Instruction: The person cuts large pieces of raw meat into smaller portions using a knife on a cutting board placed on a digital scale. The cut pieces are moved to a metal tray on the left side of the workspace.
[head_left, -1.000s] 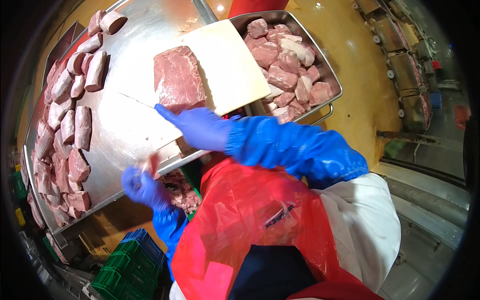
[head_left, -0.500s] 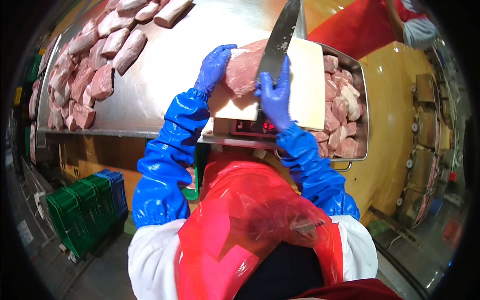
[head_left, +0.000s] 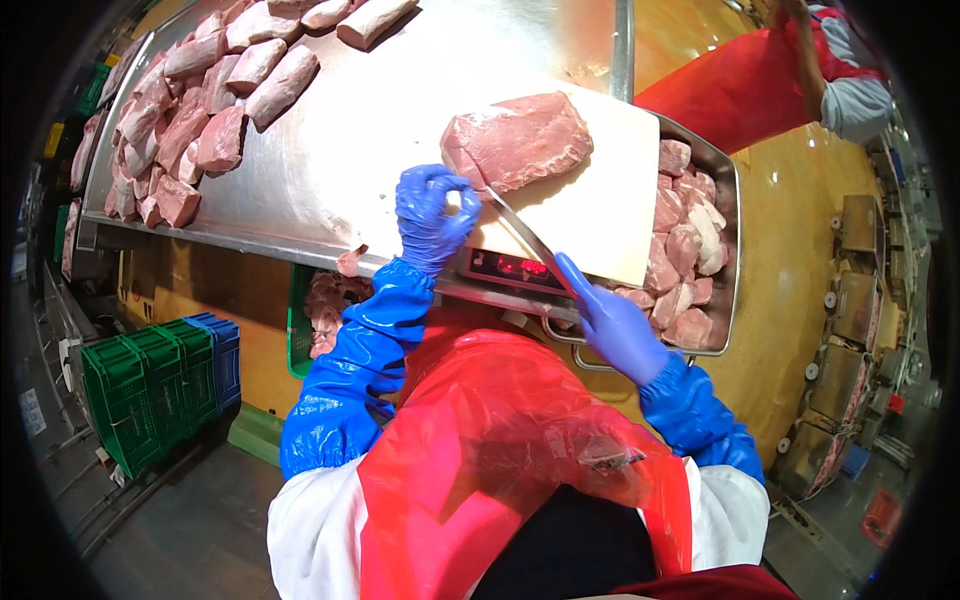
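Note:
A large pink slab of meat (head_left: 520,135) lies on the white cutting board (head_left: 610,220). My gloved right hand (head_left: 610,325) grips a long knife (head_left: 528,233), its blade slanting up-left to the slab's lower-left edge. My gloved left hand (head_left: 433,215) is beside that edge, fingers curled in a pinch around something small and pale that I cannot make out. A scale with a red display (head_left: 505,266) shows under the board's front edge. A small meat scrap (head_left: 350,262) sits on the rim of the steel table (head_left: 300,170) left of my hands.
Meat pieces (head_left: 200,120) are heaped on the table's left. A steel tub of chunks (head_left: 680,245) stands at the board's right. A co-worker in a red apron (head_left: 710,85) is beyond it. Below are a green crate of trimmings (head_left: 325,305), stacked crates (head_left: 150,380); carts (head_left: 850,320) line the right.
Since half a second ago, the knife has swung down from upright to a slant at the slab's edge. My right hand has moved lower and right; my left hand has come off the slab's side, lower.

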